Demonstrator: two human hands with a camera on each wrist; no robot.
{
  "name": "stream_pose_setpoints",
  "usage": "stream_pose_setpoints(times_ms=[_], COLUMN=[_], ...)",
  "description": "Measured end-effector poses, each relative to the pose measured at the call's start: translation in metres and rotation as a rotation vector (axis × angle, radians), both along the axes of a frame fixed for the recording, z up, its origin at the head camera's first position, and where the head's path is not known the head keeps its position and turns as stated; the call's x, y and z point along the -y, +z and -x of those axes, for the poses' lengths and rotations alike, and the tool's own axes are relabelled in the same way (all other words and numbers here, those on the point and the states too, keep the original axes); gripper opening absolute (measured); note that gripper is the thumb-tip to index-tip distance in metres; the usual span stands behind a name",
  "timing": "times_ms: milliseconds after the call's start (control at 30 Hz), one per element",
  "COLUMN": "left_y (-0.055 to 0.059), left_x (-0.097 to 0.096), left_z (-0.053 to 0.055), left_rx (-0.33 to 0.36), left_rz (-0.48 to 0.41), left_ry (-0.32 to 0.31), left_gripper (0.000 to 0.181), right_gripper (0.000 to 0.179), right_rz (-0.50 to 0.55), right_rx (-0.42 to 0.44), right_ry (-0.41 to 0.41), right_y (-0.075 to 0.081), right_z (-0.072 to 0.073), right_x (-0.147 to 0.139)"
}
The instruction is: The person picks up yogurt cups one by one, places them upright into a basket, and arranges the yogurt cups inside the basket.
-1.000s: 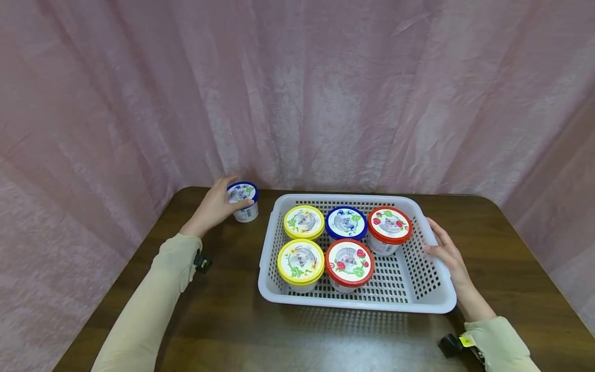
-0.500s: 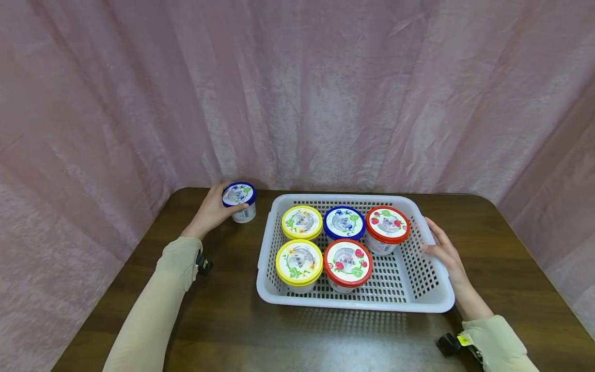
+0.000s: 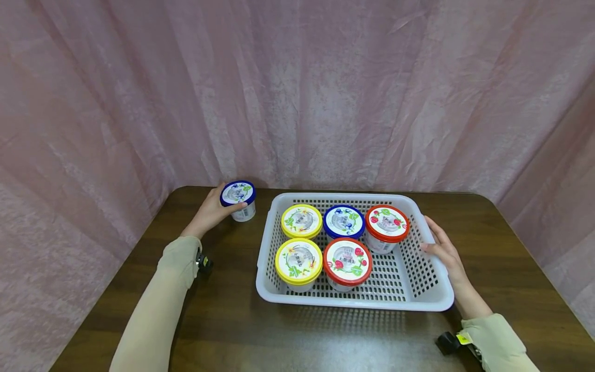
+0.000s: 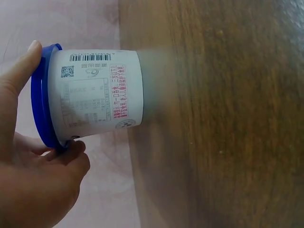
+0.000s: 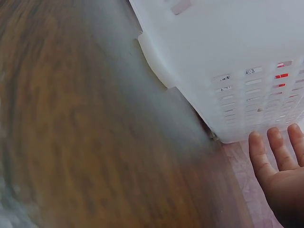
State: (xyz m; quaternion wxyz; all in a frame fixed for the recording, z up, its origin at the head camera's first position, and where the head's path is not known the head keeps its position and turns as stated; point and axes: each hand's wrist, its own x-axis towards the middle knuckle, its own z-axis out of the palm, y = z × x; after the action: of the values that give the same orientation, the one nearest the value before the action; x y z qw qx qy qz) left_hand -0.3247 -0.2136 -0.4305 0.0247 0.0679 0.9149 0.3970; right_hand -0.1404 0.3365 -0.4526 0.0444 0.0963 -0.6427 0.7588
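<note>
At the table's back left my left hand point(image 3: 213, 209) holds a small white tub with a blue lid point(image 3: 238, 194), thumb and fingers round the lid's rim. The left wrist view shows the same tub point(image 4: 95, 90) side-on, its base close over the table and a barcode and red print on its wall. My right hand point(image 3: 447, 253) holds the right rim of a white plastic basket point(image 3: 353, 305), thumb over the edge and fingers along the outside. From the right wrist, the fingers point(image 5: 280, 152) of that hand reach up to the basket's slotted wall point(image 5: 232, 61).
Inside the basket stand two yellow-lidded tubs point(image 3: 299, 261) on the left, a blue-lidded tub point(image 3: 344, 222) at the back middle, and two red-lidded tubs point(image 3: 387, 225). Bare perforated floor shows at its front right. A pink curtain point(image 3: 297, 93) hangs behind the wooden table point(image 3: 232, 330).
My left hand has shifted slightly left with the blue-lidded tub, a little farther from the basket. My right hand keeps its place on the basket's rim.
</note>
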Motion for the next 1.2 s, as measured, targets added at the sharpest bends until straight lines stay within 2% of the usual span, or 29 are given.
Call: stream_pose_setpoints(times_ms=[233,500,833,1200], left_y=[-0.001,-0.004,-0.011,-0.016], left_x=[0.001,0.000,0.000,-0.002], left_z=[0.000,0.000,0.000,-0.003], left_rx=[0.037,0.028,0.044,0.053], left_rz=[-0.035,-0.087,-0.104,-0.192], left_ry=[0.008,0.000,0.003,0.010], left_gripper=[0.124,0.122,0.125,0.121], right_gripper=[0.058,0.060,0.059,0.059], right_rz=[-0.001,0.002,-0.003,0.006], right_rx=[0.004,-0.006,0.004,-0.004], right_ry=[0.005,0.004,0.007,0.011], right_y=[0.000,0.000,-0.001,-0.001], right_z=[0.001,0.002,0.002,0.001], right_x=[-0.001,-0.002,-0.002,-0.002])
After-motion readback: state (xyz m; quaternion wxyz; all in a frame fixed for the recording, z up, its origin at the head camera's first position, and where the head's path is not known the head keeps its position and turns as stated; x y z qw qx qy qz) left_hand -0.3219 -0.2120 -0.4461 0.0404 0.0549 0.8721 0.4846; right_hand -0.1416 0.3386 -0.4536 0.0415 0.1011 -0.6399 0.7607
